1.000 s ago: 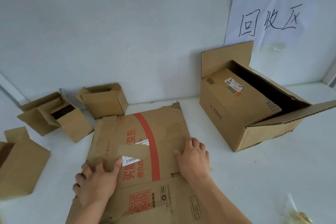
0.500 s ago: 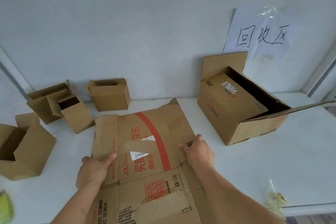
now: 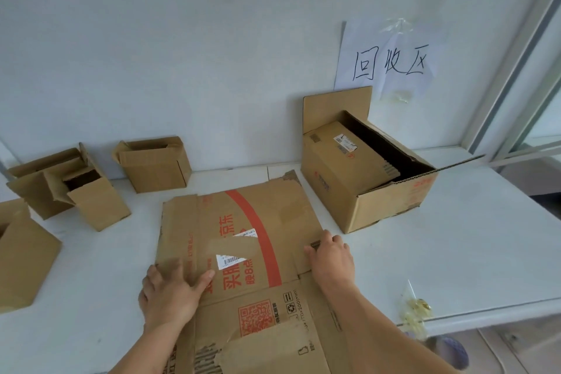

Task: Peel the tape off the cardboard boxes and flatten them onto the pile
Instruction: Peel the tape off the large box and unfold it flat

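A flattened brown box [image 3: 243, 222] with a red stripe and a torn white label lies on the white table in front of me. My left hand [image 3: 170, 294] presses flat on its near left part, fingers spread and thumb pointing toward the label. My right hand [image 3: 331, 255] grips the sheet's right edge, fingers curled over it. A large open box [image 3: 391, 206] stands at the right against the wall and holds flattened cardboard [image 3: 340, 161] leaning inside it.
Several small open boxes stand at the left: one by the wall [image 3: 154, 167], a pair [image 3: 91, 194] beside it, another at the left edge [image 3: 24, 255]. Crumpled clear tape [image 3: 416, 310] lies near the table's front right edge. A handwritten paper sign [image 3: 388, 61] hangs on the wall.
My right hand slid from the top of the flattened box to its right edge and took hold there. My left hand stayed on the near left part, fingers now spread flat.
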Demonstrator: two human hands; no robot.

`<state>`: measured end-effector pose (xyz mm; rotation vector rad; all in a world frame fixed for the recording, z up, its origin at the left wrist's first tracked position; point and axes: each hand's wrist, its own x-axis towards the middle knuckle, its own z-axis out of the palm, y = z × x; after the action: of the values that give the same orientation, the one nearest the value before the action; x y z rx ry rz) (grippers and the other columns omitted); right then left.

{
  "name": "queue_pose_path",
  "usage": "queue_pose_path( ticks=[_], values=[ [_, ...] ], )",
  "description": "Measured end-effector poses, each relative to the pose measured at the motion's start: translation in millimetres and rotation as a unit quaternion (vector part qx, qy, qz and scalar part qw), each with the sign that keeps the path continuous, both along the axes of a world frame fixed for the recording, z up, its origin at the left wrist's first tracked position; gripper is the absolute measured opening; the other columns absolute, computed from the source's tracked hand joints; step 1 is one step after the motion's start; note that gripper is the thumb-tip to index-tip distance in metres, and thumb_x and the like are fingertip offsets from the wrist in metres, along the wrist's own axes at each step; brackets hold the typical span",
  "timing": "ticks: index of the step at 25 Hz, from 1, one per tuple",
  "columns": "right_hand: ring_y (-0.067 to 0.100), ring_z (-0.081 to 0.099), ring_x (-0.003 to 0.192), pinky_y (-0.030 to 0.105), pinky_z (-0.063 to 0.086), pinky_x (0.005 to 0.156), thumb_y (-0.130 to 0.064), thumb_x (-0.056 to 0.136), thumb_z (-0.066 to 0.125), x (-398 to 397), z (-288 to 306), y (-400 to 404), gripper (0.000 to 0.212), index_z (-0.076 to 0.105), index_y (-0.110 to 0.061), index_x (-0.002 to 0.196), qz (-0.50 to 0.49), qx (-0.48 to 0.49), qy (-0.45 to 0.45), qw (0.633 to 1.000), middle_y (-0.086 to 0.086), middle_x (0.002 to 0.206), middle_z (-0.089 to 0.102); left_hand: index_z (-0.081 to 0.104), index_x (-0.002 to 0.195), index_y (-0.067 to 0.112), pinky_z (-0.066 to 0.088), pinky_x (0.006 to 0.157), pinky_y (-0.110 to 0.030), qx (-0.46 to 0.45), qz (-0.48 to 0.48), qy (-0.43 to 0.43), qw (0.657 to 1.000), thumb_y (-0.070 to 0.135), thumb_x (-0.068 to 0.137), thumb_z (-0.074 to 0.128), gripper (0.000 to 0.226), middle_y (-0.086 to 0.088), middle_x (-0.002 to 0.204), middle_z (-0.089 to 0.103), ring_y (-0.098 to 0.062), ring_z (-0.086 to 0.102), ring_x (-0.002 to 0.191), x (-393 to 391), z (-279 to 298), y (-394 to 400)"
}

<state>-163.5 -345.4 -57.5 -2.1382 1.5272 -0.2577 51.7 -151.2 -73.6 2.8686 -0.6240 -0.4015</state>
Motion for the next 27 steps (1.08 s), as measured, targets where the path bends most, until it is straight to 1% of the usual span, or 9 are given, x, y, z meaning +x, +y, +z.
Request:
queue_pose_path(
  ticks=[2,4,6,8,14,17,20,24,27],
  values=[
    [0.025,0.051,0.114,0.035,0.044,0.092,-0.047,0.096,0.052,-5.4,-4.1,-2.9,0.048,0.044,-0.013,0.130,-0.030,-0.006,0.000,1.000,0.007,0.124,0.051,0.024,0.150,0.032,0.024,0.114,-0.050,0.019,-0.019,-0.021,0.999,0.086,0.076,0.029,0.091,-0.015,0.157,0.011,-0.039,0.019,0.140,-5.4,-4.4,-3.4],
    [0.023,0.055,0.100,0.034,0.046,0.080,-0.052,0.095,0.052,-13.0,-4.0,-6.5,0.047,0.047,-0.014,0.122,-0.055,0.017,-0.027,0.998,0.004,0.115,0.052,0.031,0.146,0.024,0.039,0.103,-0.051,-0.024,0.022,-0.056,0.998,0.086,0.072,0.041,0.097,-0.018,0.148,0.028,-0.042,0.035,0.129,-7.0,-2.9,-1.7],
    [0.021,0.055,0.089,0.034,0.047,0.074,-0.054,0.094,0.051,-17.8,-2.4,-7.9,0.043,0.048,-0.018,0.116,-0.048,0.034,-0.051,0.997,0.000,0.105,0.054,0.033,0.141,0.015,0.049,0.087,-0.052,-0.097,0.114,-0.028,0.988,0.083,0.068,0.053,0.102,-0.021,0.130,0.043,-0.044,0.049,0.114,-2.9,3.8,4.9],
    [0.022,0.058,0.090,0.038,0.051,0.078,-0.054,0.094,0.050,-23.7,7.1,-3.1,0.038,0.049,-0.020,0.112,-0.034,0.042,-0.083,0.995,0.001,0.104,0.060,0.033,0.139,0.016,0.049,0.078,-0.049,-0.131,0.130,0.015,0.983,0.081,0.069,0.055,0.098,-0.019,0.117,0.047,-0.042,0.056,0.101,-0.8,9.5,13.9],
    [0.032,0.059,0.108,0.037,0.048,0.083,-0.048,0.097,0.052,-69.2,110.2,20.1,0.049,0.050,-0.013,0.131,0.001,-0.050,-0.186,0.981,0.012,0.117,0.065,0.027,0.150,0.025,0.042,0.099,-0.055,-0.299,0.119,0.054,0.945,0.084,0.072,0.047,0.099,-0.018,0.137,0.047,-0.040,0.048,0.123,-40.6,39.5,26.9],
    [0.030,0.058,0.113,0.030,0.042,0.081,-0.050,0.095,0.056,-112.3,166.8,29.3,0.055,0.048,-0.019,0.139,-0.006,-0.111,-0.242,0.964,0.010,0.123,0.065,0.026,0.149,0.024,0.043,0.101,-0.054,-0.470,0.125,0.157,0.860,0.076,0.074,0.058,0.097,-0.010,0.142,0.049,-0.034,0.051,0.125,-78.8,74.2,18.9],
    [0.023,0.061,0.110,0.024,0.039,0.081,-0.048,0.091,0.063,-165.6,198.6,30.0,0.049,0.056,-0.023,0.133,-0.055,-0.135,-0.305,0.941,0.006,0.120,0.067,0.053,0.130,0.022,0.052,0.088,-0.048,-0.553,0.092,0.405,0.722,0.057,0.072,0.068,0.069,-0.007,0.122,0.067,-0.028,0.063,0.111,-108.5,104.8,8.2],
    [0.010,0.060,0.087,0.025,0.045,0.075,-0.050,0.091,0.062,-241.6,210.5,26.2,0.046,0.059,-0.027,0.130,-0.135,-0.173,-0.337,0.916,-0.003,0.107,0.065,0.055,0.128,0.027,0.049,0.096,-0.055,-0.533,-0.034,0.527,0.661,0.030,0.078,0.072,0.053,-0.009,0.118,0.070,-0.030,0.065,0.110,-157.8,121.1,-11.2],
    [0.014,0.060,0.101,0.029,0.043,0.080,-0.056,0.091,0.057,-283.8,191.6,15.0,0.048,0.056,-0.028,0.131,-0.216,-0.181,-0.340,0.897,-0.001,0.121,0.066,0.056,0.126,0.027,0.049,0.096,-0.054,-0.526,-0.077,0.526,0.664,0.025,0.079,0.075,0.051,-0.006,0.117,0.071,-0.028,0.066,0.110,-188.8,135.1,-36.9]
  ],
)
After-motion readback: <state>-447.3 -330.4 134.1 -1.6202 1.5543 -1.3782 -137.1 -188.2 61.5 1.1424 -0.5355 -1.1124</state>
